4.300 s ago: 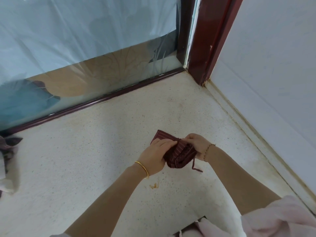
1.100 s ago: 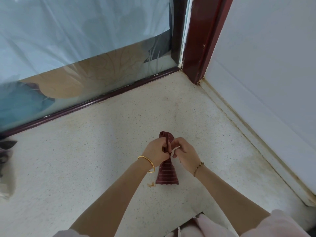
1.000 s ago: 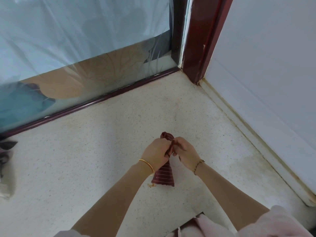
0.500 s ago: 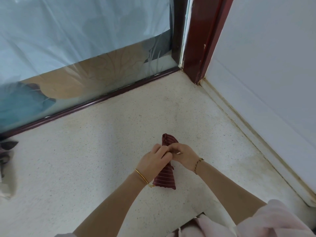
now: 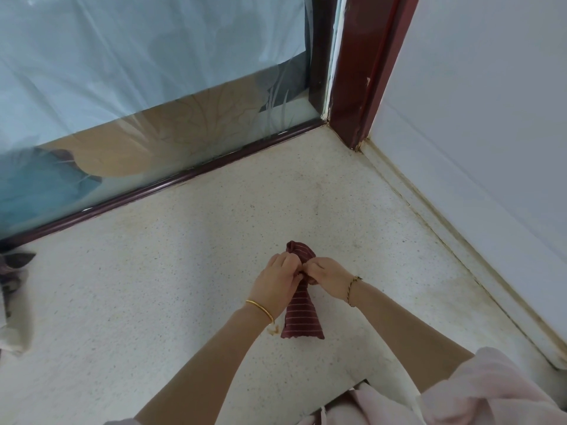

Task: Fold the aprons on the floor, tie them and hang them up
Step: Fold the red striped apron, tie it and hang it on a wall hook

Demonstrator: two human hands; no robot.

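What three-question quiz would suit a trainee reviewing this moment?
1. How many hands hold the striped apron?
2. Where do the left hand and right hand grip it? A: at its narrowed neck; B: at its wide lower end; C: by a loose strap away from the bundle.
3. True or false: the apron is spread out flat and unfolded.
Key: 1 two; 2 A; 3 false, it is bunched into a compact bundle.

Open floor left of hands; glass door ahead, wall right, cloth pile far left.
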